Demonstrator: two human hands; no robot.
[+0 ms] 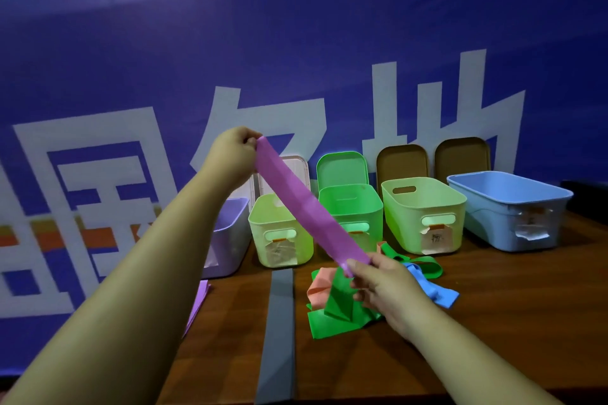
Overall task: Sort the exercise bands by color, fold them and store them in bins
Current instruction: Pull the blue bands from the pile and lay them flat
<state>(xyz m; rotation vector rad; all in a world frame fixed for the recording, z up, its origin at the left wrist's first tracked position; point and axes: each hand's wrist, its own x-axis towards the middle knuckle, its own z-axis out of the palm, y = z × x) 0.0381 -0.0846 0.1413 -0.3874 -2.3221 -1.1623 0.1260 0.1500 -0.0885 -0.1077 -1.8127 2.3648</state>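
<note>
The left hand [235,154] pinches the purple exercise band's [309,204] upper end. The right hand [383,286] pinches its lower end, above green bands [335,312].

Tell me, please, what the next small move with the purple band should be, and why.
Probably bring the left hand down to the right hand so the ends of the purple band meet in a first fold. Each hand pinches one end, the band is stretched straight and unfolded, and the purple bin stands at the far left.
</note>
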